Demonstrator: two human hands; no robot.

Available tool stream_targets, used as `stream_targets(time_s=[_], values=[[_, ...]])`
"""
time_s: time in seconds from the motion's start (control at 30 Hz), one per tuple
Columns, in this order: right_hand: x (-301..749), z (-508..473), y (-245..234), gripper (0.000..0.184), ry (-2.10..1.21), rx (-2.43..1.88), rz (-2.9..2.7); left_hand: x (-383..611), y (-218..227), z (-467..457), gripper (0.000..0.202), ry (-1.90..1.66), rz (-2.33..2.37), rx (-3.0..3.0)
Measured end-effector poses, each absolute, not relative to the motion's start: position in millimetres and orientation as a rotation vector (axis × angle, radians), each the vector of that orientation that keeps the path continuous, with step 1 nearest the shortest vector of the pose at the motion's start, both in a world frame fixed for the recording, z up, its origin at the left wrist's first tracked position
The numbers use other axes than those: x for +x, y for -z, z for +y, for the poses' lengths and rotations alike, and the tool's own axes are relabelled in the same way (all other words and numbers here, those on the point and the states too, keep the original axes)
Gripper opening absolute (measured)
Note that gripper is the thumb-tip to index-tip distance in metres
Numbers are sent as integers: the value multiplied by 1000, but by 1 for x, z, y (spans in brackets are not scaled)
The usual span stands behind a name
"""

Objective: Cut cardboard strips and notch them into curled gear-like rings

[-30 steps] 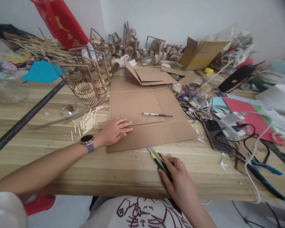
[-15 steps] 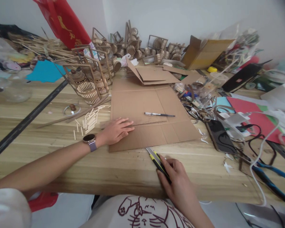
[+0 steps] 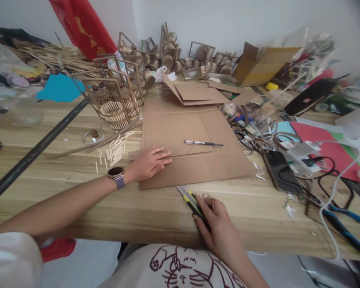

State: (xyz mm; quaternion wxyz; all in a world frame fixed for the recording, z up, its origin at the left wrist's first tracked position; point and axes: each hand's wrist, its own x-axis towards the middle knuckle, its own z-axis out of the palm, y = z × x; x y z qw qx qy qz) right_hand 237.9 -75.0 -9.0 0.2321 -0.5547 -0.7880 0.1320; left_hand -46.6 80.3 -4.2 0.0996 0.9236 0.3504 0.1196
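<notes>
My left hand lies flat on the left part of a brown cardboard sheet, fingers stretched out over a thin brown strip that runs across the sheet. A pen rests on the cardboard to the right of those fingers. Below the sheet's near edge, my right hand is closed round a yellow and black utility knife. Its blade is out and points up and left, close to the cardboard edge. Short pale sticks lie loose left of the sheet.
Small slatted baskets with handles stand behind the sticks. Folded cardboard lies at the sheet's far end. To the right are a phone, tangled cables and blue-handled pliers. An open cardboard box stands at the back.
My right hand has moved slightly left with the utility knife, relative to the cardboard. My left hand stays flat in place. The whole view has shifted a little.
</notes>
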Motion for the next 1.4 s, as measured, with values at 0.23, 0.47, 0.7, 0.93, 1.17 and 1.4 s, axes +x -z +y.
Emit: stream_targets(time_s=[0.23, 0.47, 0.7, 0.93, 1.17, 1.4], values=[[233, -74, 7, 45, -414, -1507, -2143, -42, 3, 79, 52, -341, 1065, 2746], [253, -74, 7, 45, -390, -1586, -2090, -13, 0, 81, 58, -319, 1065, 2825], [254, -75, 9, 46, -366, -1599, -2079, -26, -3, 117, 49, -102, 893, 2883], [247, -80, 10, 44, -396, -1578, -2099, -25, 1, 116, 48, -81, 923, 2852], [230, -75, 7, 43, -457, -1491, -2182, -24, 1, 117, 47, -90, 924, 2848], [225, -74, 4, 45, -481, -1412, -2279, -24, 3, 117, 48, -75, 925, 2865]])
